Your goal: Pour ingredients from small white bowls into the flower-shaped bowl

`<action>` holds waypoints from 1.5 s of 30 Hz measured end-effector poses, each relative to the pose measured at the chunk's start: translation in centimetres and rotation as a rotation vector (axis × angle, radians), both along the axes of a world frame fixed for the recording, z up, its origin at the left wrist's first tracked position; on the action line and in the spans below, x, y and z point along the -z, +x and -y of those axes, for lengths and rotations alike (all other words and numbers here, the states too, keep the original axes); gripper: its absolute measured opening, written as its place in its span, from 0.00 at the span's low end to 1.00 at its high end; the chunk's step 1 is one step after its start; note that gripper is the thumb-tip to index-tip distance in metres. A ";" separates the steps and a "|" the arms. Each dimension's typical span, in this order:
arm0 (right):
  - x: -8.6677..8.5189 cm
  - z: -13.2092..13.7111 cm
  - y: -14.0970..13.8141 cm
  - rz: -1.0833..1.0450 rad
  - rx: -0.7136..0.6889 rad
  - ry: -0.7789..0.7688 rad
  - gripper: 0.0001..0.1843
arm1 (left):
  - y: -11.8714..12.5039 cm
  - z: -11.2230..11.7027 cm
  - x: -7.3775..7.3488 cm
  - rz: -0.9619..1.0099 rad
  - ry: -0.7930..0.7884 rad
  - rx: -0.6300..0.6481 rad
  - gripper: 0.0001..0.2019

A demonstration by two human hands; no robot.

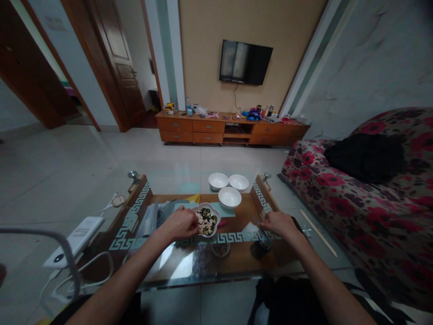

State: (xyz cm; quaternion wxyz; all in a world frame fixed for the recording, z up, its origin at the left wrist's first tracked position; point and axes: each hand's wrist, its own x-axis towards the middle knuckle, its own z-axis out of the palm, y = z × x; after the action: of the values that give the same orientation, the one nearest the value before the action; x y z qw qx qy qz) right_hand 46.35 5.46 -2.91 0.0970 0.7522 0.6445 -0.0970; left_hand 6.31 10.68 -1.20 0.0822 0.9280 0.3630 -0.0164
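A white scalloped bowl (217, 212) holds dark green food with pale pieces on the glass coffee table. My left hand (182, 223) is closed at the bowl's left rim, with its fingertips partly hidden. My right hand (279, 223) pinches a thin, stick-like utensil (261, 229), which slants down toward a dark glass jar (265, 243); its lower end is hard to make out. Beyond the scalloped bowl, three white round bowls (230, 197) are grouped together. A small round dish (220, 248) shows nearer me, between my hands.
A white power strip (76, 241) with cables and a grey curved tube (69, 253) occupy the left side. Chopsticks (318, 232) lie at the right of the glass tabletop (169, 283). A flowered sofa (324, 194) stands on the right, and a wooden cabinet (208, 131) stands ahead.
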 end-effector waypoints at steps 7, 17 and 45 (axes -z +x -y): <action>1.3 3.1 -3.3 -0.043 -0.142 0.047 0.10 | 0.8 1.0 1.2 0.070 0.040 0.069 0.12; -2.0 -0.8 -13.2 -0.328 -0.533 0.338 0.08 | -6.1 4.1 3.7 0.276 0.168 -0.338 0.19; 2.0 -5.0 -8.9 -0.547 -0.362 0.397 0.15 | -9.6 3.2 3.0 0.390 0.181 -0.207 0.27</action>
State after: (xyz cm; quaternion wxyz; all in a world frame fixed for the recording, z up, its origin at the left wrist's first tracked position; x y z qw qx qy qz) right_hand 37.48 10.44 -4.91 -0.2106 0.5769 0.7751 -0.1486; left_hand -3.26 7.44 -4.18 0.0688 0.8751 0.4332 0.2044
